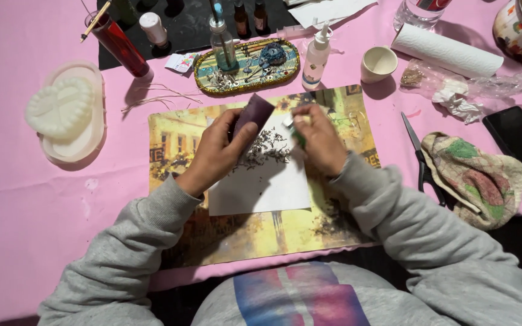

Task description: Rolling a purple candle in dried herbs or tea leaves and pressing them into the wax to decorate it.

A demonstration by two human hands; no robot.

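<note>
The left hand [222, 148] grips a dark purple pouch [252, 115], its long axis tilted up-right, just above dried herb bits [267, 151] on white paper [267, 184], while the right hand [318, 139] pinches a small green-white item [294, 130] beside it.

A sheet of paper [261, 187] is laid on a placemat [333, 223] on the bench [19, 199] — a heart mould [61, 108] is set left, scissors [421, 160] and a cloth [478, 178] right, a tray [246, 66] behind.

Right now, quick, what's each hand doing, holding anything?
Left hand: closed on a dark purple piece.
Right hand: closed on a small green item, too hidden to identify.
</note>
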